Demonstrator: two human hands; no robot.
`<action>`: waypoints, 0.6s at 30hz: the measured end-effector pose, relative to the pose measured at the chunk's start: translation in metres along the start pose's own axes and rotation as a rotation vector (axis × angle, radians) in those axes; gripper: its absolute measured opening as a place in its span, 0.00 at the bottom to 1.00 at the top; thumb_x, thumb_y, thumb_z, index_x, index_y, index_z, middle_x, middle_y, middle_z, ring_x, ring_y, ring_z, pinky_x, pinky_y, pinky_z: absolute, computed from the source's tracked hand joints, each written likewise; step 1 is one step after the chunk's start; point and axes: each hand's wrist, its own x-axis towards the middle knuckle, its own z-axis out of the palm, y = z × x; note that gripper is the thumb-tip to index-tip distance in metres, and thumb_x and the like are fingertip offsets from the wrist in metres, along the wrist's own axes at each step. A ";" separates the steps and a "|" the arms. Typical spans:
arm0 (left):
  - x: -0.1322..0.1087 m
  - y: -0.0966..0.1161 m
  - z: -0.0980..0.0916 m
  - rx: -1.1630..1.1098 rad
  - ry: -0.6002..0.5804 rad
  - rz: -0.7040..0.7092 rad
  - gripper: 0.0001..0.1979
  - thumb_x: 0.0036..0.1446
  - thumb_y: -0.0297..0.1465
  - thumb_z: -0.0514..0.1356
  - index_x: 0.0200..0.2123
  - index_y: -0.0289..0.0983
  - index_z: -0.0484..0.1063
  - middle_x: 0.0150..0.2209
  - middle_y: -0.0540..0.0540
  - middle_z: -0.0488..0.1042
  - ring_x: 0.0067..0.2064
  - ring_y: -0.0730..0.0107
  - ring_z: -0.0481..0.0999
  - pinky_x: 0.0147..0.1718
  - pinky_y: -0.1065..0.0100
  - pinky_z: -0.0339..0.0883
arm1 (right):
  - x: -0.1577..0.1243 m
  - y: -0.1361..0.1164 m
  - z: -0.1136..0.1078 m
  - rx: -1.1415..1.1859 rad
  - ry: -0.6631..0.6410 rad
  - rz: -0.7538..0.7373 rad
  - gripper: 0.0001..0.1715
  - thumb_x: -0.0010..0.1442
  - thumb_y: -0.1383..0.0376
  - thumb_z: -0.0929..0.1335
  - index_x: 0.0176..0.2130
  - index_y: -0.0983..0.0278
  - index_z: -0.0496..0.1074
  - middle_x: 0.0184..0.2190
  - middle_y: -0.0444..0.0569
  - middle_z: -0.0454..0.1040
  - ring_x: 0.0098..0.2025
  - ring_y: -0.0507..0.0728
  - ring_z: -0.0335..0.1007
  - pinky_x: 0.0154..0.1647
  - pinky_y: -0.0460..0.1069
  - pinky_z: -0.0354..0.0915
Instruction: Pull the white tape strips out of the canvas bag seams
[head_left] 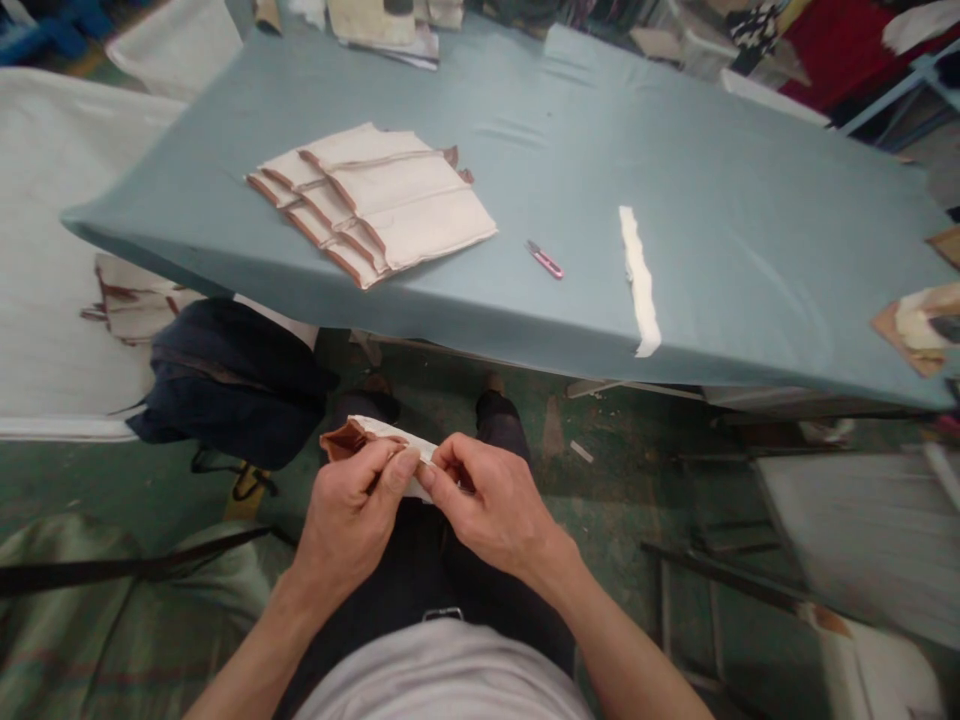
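In front of my lap, my left hand [352, 505] and my right hand [487, 495] both pinch a small cream fabric piece with brown trim [345, 440]. Its brown-lined end sticks out past my left fingers. The thumbs nearly meet at its edge, and the fingers cover much of the piece. On the table ahead lies a fanned stack of cream fabric pieces with brown edging [420, 200]. To the right of that stack are pink-handled thread snips [545, 260]. A wavy cream strip [639, 285] lies farther right, close to the table's front edge.
The blue-green covered table [525, 320] spans the view ahead. A dark blue bag [232, 385] is at the left, by a white surface [52, 250] holding more cream and brown pieces [139, 300]. A metal frame [720, 580] stands at the lower right. A green sack [127, 630] fills the lower left.
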 end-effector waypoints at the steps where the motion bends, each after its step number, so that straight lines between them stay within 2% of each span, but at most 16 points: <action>1: -0.001 -0.001 0.002 -0.003 0.021 -0.012 0.17 0.64 0.39 0.58 0.24 0.40 0.71 0.22 0.53 0.69 0.24 0.70 0.65 0.29 0.68 0.61 | 0.001 0.003 0.000 0.034 -0.025 0.014 0.17 0.70 0.55 0.70 0.32 0.60 0.68 0.26 0.40 0.69 0.28 0.51 0.62 0.33 0.49 0.54; 3: -0.002 -0.005 0.005 -0.017 0.053 -0.034 0.16 0.62 0.40 0.60 0.24 0.40 0.72 0.22 0.51 0.73 0.26 0.68 0.68 0.31 0.67 0.62 | 0.003 0.010 0.003 0.173 -0.078 0.060 0.16 0.67 0.55 0.71 0.32 0.60 0.67 0.25 0.39 0.66 0.28 0.51 0.59 0.32 0.48 0.53; 5: -0.004 -0.010 0.009 -0.099 0.073 -0.096 0.15 0.59 0.41 0.63 0.24 0.40 0.74 0.23 0.51 0.74 0.27 0.68 0.69 0.32 0.66 0.62 | 0.003 0.016 0.009 0.405 -0.142 0.124 0.21 0.63 0.50 0.73 0.32 0.60 0.65 0.25 0.38 0.63 0.27 0.51 0.56 0.30 0.47 0.52; 8: -0.006 -0.015 0.017 -0.331 0.093 -0.254 0.18 0.58 0.43 0.66 0.22 0.38 0.73 0.22 0.51 0.70 0.26 0.70 0.65 0.28 0.68 0.61 | 0.001 0.019 0.019 0.745 -0.214 0.199 0.30 0.56 0.42 0.77 0.32 0.60 0.63 0.26 0.38 0.62 0.27 0.50 0.53 0.28 0.46 0.52; 10: -0.005 -0.014 0.024 -0.472 0.115 -0.335 0.21 0.59 0.46 0.64 0.22 0.38 0.71 0.21 0.51 0.68 0.25 0.71 0.65 0.24 0.70 0.61 | -0.002 0.015 0.024 0.841 -0.203 0.192 0.32 0.53 0.42 0.78 0.32 0.59 0.63 0.28 0.38 0.63 0.27 0.50 0.53 0.28 0.46 0.52; 12: -0.003 -0.008 0.029 -0.555 0.140 -0.356 0.20 0.60 0.48 0.63 0.25 0.39 0.71 0.23 0.51 0.70 0.25 0.70 0.68 0.24 0.70 0.66 | -0.005 0.007 0.028 0.801 -0.131 0.130 0.27 0.55 0.46 0.77 0.32 0.59 0.62 0.28 0.39 0.64 0.28 0.50 0.54 0.29 0.47 0.54; 15: 0.001 0.000 0.030 -0.718 0.149 -0.421 0.19 0.55 0.49 0.69 0.31 0.39 0.75 0.26 0.50 0.76 0.26 0.69 0.73 0.25 0.70 0.73 | -0.007 -0.002 0.030 0.542 0.063 -0.008 0.18 0.58 0.55 0.73 0.31 0.59 0.62 0.26 0.38 0.64 0.28 0.51 0.55 0.31 0.48 0.55; 18: 0.003 -0.008 0.027 -0.727 0.096 -0.421 0.29 0.48 0.59 0.73 0.27 0.38 0.74 0.22 0.51 0.75 0.21 0.70 0.70 0.20 0.70 0.73 | -0.008 -0.001 0.022 0.398 0.186 -0.049 0.15 0.58 0.58 0.72 0.30 0.60 0.64 0.26 0.38 0.64 0.29 0.51 0.56 0.32 0.48 0.54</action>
